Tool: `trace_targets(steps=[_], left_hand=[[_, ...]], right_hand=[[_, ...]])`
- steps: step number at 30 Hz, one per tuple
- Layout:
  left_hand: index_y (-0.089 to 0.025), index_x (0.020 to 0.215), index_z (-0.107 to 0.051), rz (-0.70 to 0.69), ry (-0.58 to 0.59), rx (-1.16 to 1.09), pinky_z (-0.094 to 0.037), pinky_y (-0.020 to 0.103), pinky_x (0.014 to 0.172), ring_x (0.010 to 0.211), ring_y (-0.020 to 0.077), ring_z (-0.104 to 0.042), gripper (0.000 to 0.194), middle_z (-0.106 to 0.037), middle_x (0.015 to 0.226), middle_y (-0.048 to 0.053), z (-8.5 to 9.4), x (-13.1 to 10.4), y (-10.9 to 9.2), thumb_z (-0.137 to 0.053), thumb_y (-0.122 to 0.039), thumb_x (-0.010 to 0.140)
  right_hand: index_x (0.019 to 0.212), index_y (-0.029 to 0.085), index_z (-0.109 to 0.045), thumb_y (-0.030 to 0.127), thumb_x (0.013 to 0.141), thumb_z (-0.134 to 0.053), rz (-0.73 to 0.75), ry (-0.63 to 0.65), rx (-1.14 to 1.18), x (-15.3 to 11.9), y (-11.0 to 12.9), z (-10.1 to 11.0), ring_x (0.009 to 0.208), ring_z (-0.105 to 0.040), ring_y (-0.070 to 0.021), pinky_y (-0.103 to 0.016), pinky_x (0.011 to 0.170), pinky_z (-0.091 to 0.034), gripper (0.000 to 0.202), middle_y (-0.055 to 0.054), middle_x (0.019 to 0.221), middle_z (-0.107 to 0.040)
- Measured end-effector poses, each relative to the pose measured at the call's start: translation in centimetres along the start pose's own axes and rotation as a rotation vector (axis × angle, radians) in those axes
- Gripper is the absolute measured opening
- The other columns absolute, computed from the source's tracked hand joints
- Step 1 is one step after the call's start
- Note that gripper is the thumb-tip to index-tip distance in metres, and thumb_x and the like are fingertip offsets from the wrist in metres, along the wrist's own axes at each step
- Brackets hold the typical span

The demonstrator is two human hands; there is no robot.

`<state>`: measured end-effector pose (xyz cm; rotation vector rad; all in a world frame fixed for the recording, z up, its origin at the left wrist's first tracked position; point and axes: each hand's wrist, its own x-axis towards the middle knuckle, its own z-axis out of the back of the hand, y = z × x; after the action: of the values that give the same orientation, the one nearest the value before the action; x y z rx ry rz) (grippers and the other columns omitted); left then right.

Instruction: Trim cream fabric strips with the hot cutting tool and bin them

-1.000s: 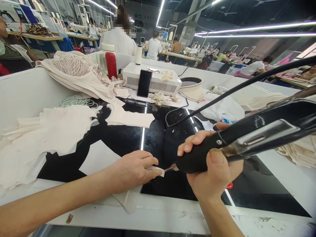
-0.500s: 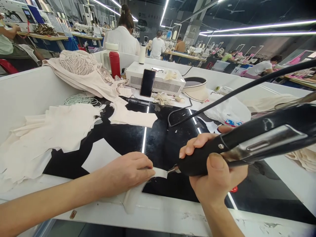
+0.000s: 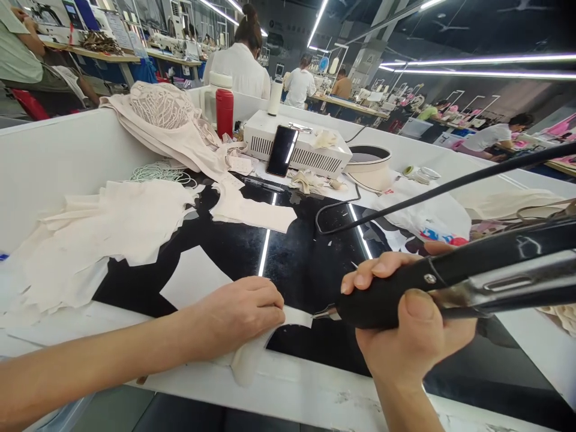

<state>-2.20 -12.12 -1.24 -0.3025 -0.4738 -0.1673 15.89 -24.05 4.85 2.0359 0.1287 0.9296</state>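
My left hand [image 3: 252,309] is closed on a cream fabric piece [image 3: 297,316], pressing it down near the front edge of the black glossy board. One strip of the piece sticks out to the right of my fingers, and another part hangs over the table edge. My right hand [image 3: 414,330] is wrapped round a thick black hand-held tool [image 3: 382,294] with a metal lever along its side. Its thin metal tip [image 3: 326,313] meets the strip's right end; I cannot tell whether it touches. A larger pale piece [image 3: 195,279] lies beyond my left wrist.
Cream cut pieces [image 3: 117,228] are piled at left, below a beige lace garment [image 3: 166,114]. One cut piece [image 3: 256,211] lies mid-board. Behind stand a phone [image 3: 281,151], a vented white box [image 3: 301,157] and a red bottle [image 3: 224,113]. A black cable [image 3: 432,186] crosses at right.
The camera view has shifted, so the whole scene sits slightly further right. Both hands keep their grips, and the tool's tip stays at the end of the fabric strip.
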Motion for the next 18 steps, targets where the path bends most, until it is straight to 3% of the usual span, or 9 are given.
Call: trace_targets(steps=[4,9,14,18], left_hand=[[-0.014,0.107,-0.067,0.011,0.027,-0.024,-0.059,0.034,0.102,0.106,0.0201,-0.067,0.023,-0.074,0.109,0.007,-0.43,-0.06,-0.01,-0.059,0.007,0.099],[-0.013,0.110,-0.067,0.047,0.052,-0.017,-0.059,0.033,0.096,0.105,0.0209,-0.066,0.025,-0.072,0.110,0.007,-0.34,-0.19,-0.26,-0.059,0.007,0.098],[-0.012,0.126,-0.067,0.061,0.094,0.021,-0.059,0.034,0.096,0.105,0.0224,-0.066,0.037,-0.071,0.113,0.008,0.37,0.02,-0.75,-0.061,0.007,0.095],[-0.013,0.123,-0.069,0.041,0.066,0.054,-0.058,0.035,0.098,0.103,0.0216,-0.065,0.031,-0.070,0.112,0.008,0.40,0.23,-0.90,-0.057,0.005,0.100]], right_hand=[[0.118,0.027,-0.066,0.035,0.080,-0.087,0.001,-0.011,0.002,0.00,0.09,-0.01,0.059,-0.060,-0.0155,-0.030,0.046,-0.056,0.044,0.005,0.081,-0.066],[0.117,0.027,-0.066,0.036,0.079,-0.087,0.011,-0.011,-0.017,0.06,0.24,-0.03,0.058,-0.060,-0.0155,-0.030,0.046,-0.057,0.045,0.006,0.079,-0.066],[0.115,0.026,-0.065,0.033,0.076,-0.085,0.005,-0.028,-0.038,0.20,0.43,-0.12,0.056,-0.060,-0.0159,-0.030,0.045,-0.056,0.044,0.006,0.077,-0.066],[0.114,0.026,-0.064,0.032,0.075,-0.083,0.007,-0.041,-0.047,0.26,0.54,-0.26,0.055,-0.059,-0.0158,-0.030,0.044,-0.055,0.044,0.007,0.076,-0.066]])
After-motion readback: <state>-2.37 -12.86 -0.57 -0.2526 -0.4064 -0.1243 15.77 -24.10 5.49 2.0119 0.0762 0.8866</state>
